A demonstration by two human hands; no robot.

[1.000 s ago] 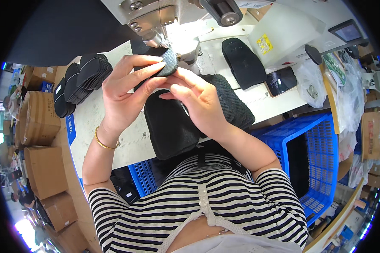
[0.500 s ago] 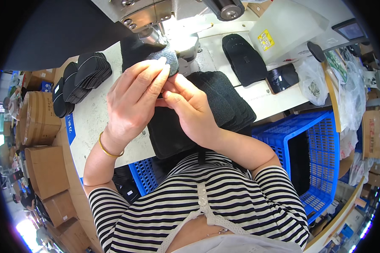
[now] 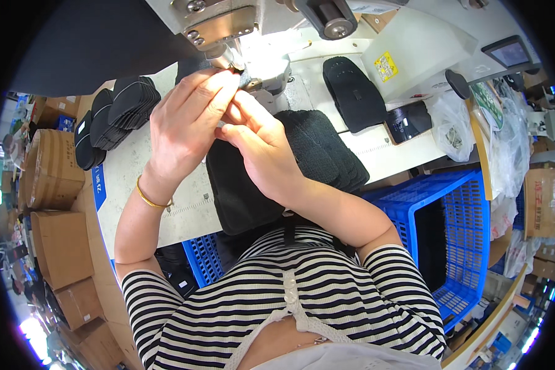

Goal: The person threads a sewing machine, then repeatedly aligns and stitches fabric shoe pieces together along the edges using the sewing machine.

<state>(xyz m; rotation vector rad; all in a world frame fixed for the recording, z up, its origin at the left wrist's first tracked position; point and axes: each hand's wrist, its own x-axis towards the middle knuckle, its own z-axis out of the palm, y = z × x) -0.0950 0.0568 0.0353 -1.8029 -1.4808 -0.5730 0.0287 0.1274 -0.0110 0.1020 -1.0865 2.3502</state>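
My left hand [image 3: 188, 117] and my right hand [image 3: 262, 148] meet under the head of a sewing machine [image 3: 225, 52], fingers closed together. Between them is a dark fabric piece [image 3: 245, 79], mostly hidden by my fingers and the machine's foot. The left fingertips lie right beside the needle area; the right thumb and fingers pinch the nearer edge. Below and to the right of my hands, a stack of black mesh fabric pieces [image 3: 327, 151] lies at the table's front edge, partly covered by my right forearm.
Bundles of black padded pieces [image 3: 126, 111] rest on the left of the white table [image 3: 123, 209]. To the right are a black pad stack [image 3: 354, 92], a phone [image 3: 408, 121] and a clear plastic bag [image 3: 455, 126]. A blue crate [image 3: 407, 206] stands below; cardboard boxes [image 3: 61, 246] are stacked left.
Both hands have moved slightly farther in and left, bringing the fabric closer under the machine's foot. Less of the fabric shows past my fingertips. The whole view has shifted a little.
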